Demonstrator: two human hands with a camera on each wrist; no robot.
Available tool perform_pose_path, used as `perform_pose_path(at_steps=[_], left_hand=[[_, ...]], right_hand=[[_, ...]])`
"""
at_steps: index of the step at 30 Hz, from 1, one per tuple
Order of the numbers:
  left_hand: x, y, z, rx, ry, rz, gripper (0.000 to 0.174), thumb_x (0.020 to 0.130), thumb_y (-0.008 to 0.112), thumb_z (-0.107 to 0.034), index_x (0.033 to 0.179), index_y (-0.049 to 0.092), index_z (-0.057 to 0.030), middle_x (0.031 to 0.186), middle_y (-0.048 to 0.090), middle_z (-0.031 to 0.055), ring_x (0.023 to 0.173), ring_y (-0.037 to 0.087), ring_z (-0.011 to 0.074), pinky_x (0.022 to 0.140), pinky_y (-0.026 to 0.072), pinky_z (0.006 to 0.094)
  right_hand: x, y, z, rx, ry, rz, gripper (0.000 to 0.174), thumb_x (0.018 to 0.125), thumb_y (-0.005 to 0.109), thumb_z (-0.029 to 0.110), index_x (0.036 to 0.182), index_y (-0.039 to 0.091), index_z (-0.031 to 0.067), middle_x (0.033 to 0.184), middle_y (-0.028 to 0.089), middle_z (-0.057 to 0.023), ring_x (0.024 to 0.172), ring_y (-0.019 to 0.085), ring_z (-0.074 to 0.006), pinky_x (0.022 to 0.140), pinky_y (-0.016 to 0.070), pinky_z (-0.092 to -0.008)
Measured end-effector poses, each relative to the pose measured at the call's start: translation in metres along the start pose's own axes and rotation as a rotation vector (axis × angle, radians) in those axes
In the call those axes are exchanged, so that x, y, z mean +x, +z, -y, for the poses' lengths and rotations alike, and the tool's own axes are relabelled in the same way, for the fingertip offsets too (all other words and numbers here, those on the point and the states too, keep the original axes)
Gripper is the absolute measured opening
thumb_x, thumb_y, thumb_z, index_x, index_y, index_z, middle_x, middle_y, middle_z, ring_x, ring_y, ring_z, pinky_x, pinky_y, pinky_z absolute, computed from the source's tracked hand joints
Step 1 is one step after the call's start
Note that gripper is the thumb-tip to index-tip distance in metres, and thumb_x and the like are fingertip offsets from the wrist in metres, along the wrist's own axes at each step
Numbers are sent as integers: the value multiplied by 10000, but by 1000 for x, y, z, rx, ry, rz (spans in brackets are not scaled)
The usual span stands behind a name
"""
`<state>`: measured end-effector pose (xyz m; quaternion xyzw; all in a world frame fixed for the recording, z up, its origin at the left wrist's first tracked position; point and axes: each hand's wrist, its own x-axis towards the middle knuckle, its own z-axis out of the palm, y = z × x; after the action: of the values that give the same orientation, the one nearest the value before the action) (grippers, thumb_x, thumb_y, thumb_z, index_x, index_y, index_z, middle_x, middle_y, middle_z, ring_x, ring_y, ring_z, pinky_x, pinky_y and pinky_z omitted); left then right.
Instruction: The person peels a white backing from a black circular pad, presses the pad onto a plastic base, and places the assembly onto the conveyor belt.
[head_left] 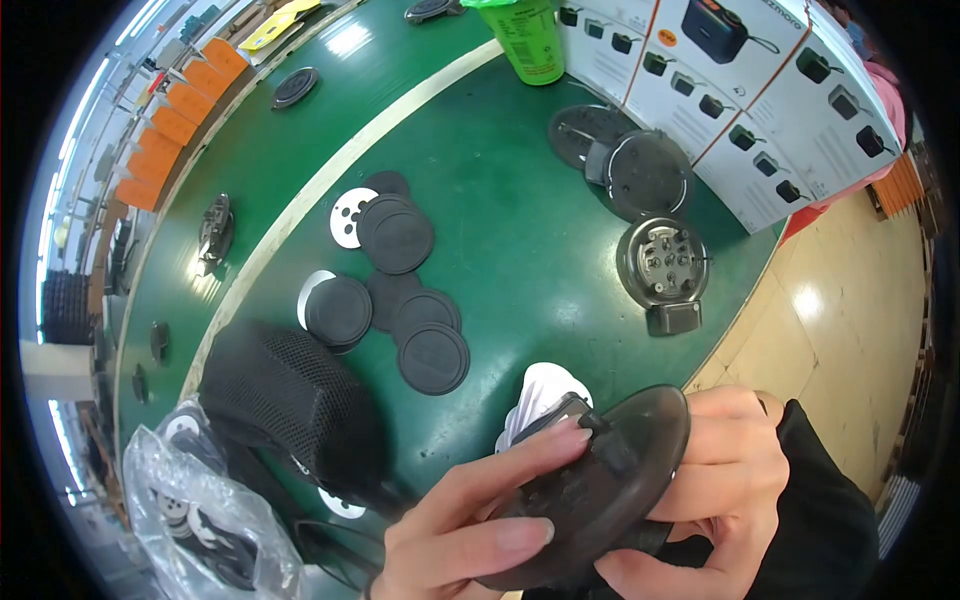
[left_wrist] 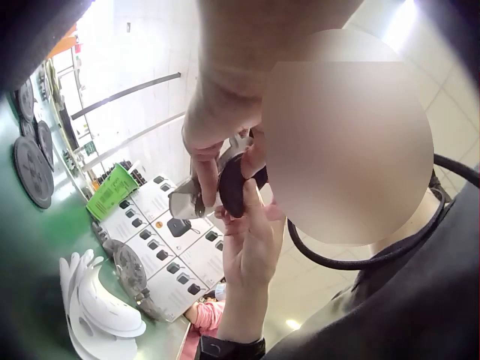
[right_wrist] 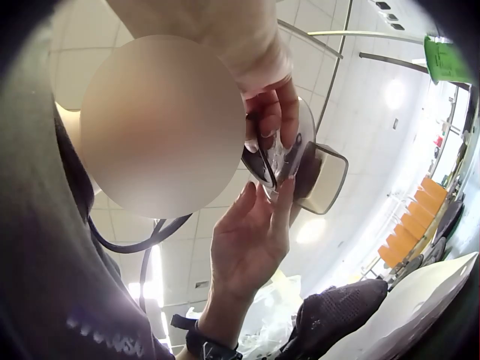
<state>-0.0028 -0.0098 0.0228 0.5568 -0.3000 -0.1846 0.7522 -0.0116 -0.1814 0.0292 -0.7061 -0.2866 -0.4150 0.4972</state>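
Both hands hold a round, dark see-through plastic housing (head_left: 640, 450) with a rectangular tab, tilted up in front of the body. My left hand (head_left: 465, 525) grips its near left side, one finger by the tab and another across the face. On the other side, my right hand (head_left: 725, 490) curls its fingers behind the housing, thumb at the lower rim. In the right wrist view, a dark disc (right_wrist: 259, 166) stands at an angle against the housing's back, among the fingers. White round-ended sheets (head_left: 550, 388) lie just beyond the hands.
Black round pads (head_left: 395, 235) lie in overlapping groups on the green table (head_left: 520, 230). Similar housings (head_left: 662, 262) stand at right, near a printed carton (head_left: 740, 90) and green cup (head_left: 530, 45). A black mesh cap (head_left: 290, 400) and clear plastic bag (head_left: 200, 515) sit at left.
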Motion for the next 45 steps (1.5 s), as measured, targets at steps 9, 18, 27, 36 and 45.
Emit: perform_pose_path(at_steps=[9, 18, 27, 36, 45], left_hand=[[-6, -27, -30, -266, -840, -184, 722, 772, 484, -367, 1243, 322, 154, 1262, 389, 340, 1198, 440, 301, 1068, 266, 381], [-13, -31, -32, -432, -908, -211, 773, 764, 432, -384, 1261, 274, 186, 1271, 366, 356, 1179, 457, 307, 1070, 271, 382], [-2, 8, 7, -73, -3, -171, 306, 843, 526, -132, 1073, 366, -8, 1045, 492, 367, 901, 591, 402, 793, 497, 450], [-9, -4, 16, -392, -9, -251, 468, 796, 554, -164, 1188, 436, 64, 1151, 476, 349, 1011, 546, 348, 907, 419, 362], [-22, -33, 15, 269, 67, -112, 507, 766, 684, -115, 1162, 400, 25, 1090, 527, 207, 936, 557, 229, 823, 443, 317]], right_hand=[[-25, -7, 11, 108, 351, 37, 255, 692, 507, 214, 593, 573, -12, 592, 566, -121, 486, 553, -222, 473, 480, -288], [-24, 5, 7, 80, 278, -62, 208, 481, 599, 71, 648, 568, -49, 615, 556, -149, 473, 531, -249, 443, 429, -289], [-26, 10, 8, 60, 307, -129, 269, 425, 623, 42, 669, 567, -57, 609, 540, -151, 462, 516, -258, 435, 413, -293], [-21, 13, 11, 31, 329, -170, 279, 415, 635, 46, 667, 565, -52, 605, 533, -138, 458, 507, -255, 427, 402, -290], [-7, 8, 0, -135, 130, 148, 81, 617, 577, 89, 612, 593, 10, 575, 578, -105, 486, 562, -182, 462, 470, -255]])
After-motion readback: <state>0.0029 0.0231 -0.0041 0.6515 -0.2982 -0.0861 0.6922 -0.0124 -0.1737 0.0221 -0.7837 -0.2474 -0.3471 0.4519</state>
